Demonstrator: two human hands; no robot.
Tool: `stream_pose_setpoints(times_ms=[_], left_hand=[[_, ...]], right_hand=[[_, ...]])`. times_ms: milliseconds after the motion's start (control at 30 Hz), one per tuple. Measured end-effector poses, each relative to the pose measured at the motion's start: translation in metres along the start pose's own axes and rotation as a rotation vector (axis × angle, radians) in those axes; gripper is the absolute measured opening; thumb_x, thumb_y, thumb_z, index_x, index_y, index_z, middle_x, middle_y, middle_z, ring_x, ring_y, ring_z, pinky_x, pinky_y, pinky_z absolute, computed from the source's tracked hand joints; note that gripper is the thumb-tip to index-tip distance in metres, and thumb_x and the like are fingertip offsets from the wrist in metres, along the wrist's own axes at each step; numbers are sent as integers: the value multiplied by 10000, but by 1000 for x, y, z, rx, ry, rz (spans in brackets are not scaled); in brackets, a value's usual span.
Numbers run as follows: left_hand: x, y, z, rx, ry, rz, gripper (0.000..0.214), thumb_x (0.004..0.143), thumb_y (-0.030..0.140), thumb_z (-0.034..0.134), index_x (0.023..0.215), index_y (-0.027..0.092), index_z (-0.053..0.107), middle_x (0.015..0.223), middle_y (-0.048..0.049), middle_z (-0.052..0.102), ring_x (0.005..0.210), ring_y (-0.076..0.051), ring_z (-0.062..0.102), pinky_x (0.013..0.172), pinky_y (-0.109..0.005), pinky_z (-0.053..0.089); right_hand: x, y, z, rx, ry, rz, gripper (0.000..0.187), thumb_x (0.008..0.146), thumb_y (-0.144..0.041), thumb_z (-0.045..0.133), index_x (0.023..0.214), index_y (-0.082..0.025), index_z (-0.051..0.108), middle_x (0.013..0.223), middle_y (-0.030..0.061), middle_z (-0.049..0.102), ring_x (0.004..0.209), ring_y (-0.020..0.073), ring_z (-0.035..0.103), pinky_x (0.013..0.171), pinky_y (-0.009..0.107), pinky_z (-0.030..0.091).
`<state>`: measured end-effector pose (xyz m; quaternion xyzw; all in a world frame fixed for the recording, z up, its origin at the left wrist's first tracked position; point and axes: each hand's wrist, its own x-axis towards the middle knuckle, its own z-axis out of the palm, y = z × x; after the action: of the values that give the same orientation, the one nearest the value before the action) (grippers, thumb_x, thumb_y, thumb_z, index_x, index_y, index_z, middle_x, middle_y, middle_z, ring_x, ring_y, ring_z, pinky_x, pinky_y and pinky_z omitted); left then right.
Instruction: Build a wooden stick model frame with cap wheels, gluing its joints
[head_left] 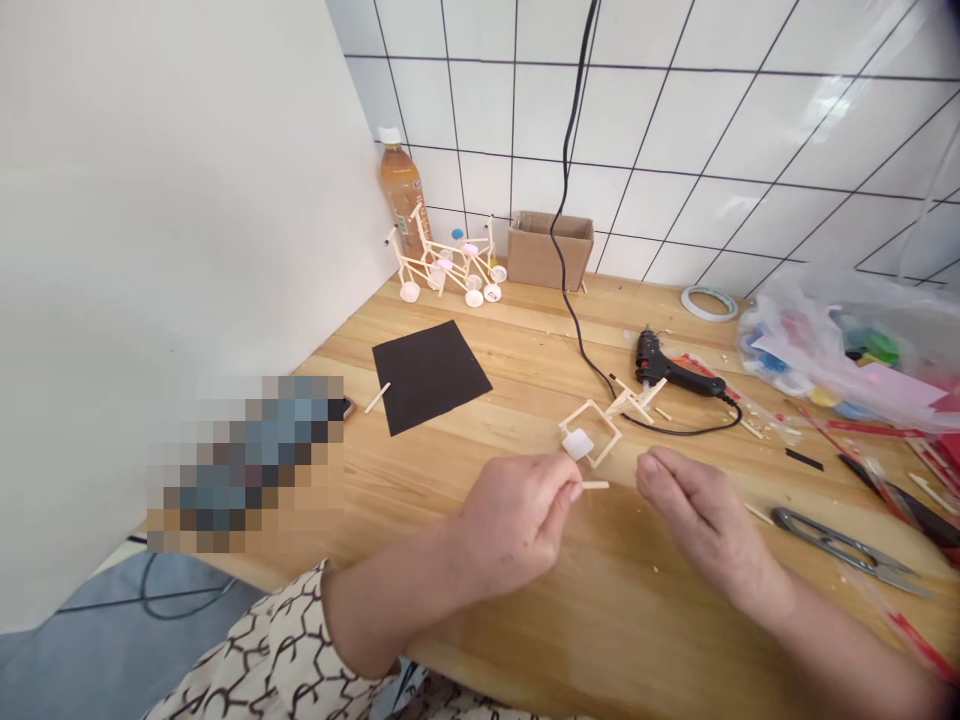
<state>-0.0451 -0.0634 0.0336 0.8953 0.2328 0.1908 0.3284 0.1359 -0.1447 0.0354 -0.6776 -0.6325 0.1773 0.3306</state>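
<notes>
Over the front of the wooden table, my left hand (pixel 525 515) is closed in a pinch on a short wooden stick (pixel 597 485), whose end pokes out to the right. My right hand (pixel 701 520) is closed a little to the right of that end, fingertips pressed together; whatever it may hold is hidden. Just beyond my hands lies a small frame of glued sticks (pixel 616 437) with a white piece (pixel 577 444) on it. Behind that frame rests a black glue gun (pixel 671 368). Grey thread snips (pixel 847 550) lie right of my right hand.
Several small stick bicycles (pixel 444 262) stand at the back by a tea bottle (pixel 401 190). A cardboard box (pixel 551 250), black sheet (pixel 431 375), tape roll (pixel 709 303) and plastic bag of coloured pieces (pixel 847 345) lie around. A black cord (pixel 568 200) hangs down across the table.
</notes>
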Motion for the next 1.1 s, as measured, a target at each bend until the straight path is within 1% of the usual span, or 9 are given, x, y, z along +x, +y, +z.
stream_pose_setpoints(times_ms=[133, 267, 467, 567, 700, 800, 900, 1000, 1100], left_hand=[[4, 0, -9, -110, 62, -99, 236, 906, 199, 364, 713, 169, 496, 572, 28, 479, 509, -93, 428, 494, -212, 326], [4, -1, -8, -134, 86, -133, 244, 907, 211, 373, 707, 163, 506, 561, 37, 454, 494, -82, 392, 479, -208, 299], [6, -4, -3, -126, 86, -160, 197, 910, 195, 363, 776, 166, 504, 587, 38, 456, 505, -89, 403, 499, -214, 311], [7, -6, 0, -138, 93, -168, 191, 915, 204, 357, 793, 171, 500, 595, 37, 463, 507, -95, 406, 506, -217, 318], [9, -10, 1, -154, 111, -167, 184, 916, 212, 354, 843, 171, 518, 608, 31, 477, 517, -101, 416, 520, -221, 331], [11, -13, 2, -173, 112, -157, 193, 916, 204, 342, 900, 173, 532, 621, 28, 485, 527, -104, 428, 537, -223, 345], [12, -15, 4, -173, 143, -161, 189, 908, 207, 347, 863, 172, 527, 630, 28, 482, 542, -104, 430, 539, -219, 343], [15, -19, 7, -205, 162, -194, 148, 882, 227, 401, 814, 172, 520, 609, 41, 464, 521, -94, 406, 509, -208, 319], [20, -23, 11, -261, 192, -260, 103, 823, 244, 497, 756, 169, 519, 557, 62, 433, 471, -76, 370, 468, -190, 288]], right_hand=[[-3, 1, -11, 52, -22, 6, 426, 915, -402, 365, 533, -223, 304, 490, -35, 287, 436, 108, 279, 415, 263, 265], [-9, 4, -21, 161, 45, -79, 298, 885, -343, 472, 614, -223, 488, 637, -1, 533, 581, 134, 500, 531, 254, 392], [-19, 13, -43, 377, -8, 20, 227, 802, -368, 612, 624, -232, 577, 744, 29, 629, 775, 192, 607, 627, 271, 476], [-22, 16, -53, 581, -93, 54, 266, 797, -426, 605, 613, -235, 575, 682, 41, 639, 675, 195, 609, 517, 278, 467], [-22, 14, -63, 765, -107, 78, 198, 824, -403, 562, 693, -256, 580, 506, 1, 537, 437, 145, 490, 374, 264, 380], [-22, 15, -69, 695, -45, 110, 215, 822, -414, 552, 680, -253, 562, 428, -32, 412, 381, 121, 377, 351, 258, 293], [-18, 22, -68, 429, -14, 250, 279, 810, -467, 553, 665, -230, 528, 495, -29, 408, 444, 114, 355, 393, 251, 272], [-10, 33, -56, 158, -54, 301, 257, 814, -473, 524, 793, -217, 541, 556, -37, 426, 496, 111, 355, 445, 244, 285], [1, 39, -38, 73, -92, 299, 332, 803, -456, 490, 974, -178, 552, 498, -78, 337, 460, 105, 301, 445, 245, 254]])
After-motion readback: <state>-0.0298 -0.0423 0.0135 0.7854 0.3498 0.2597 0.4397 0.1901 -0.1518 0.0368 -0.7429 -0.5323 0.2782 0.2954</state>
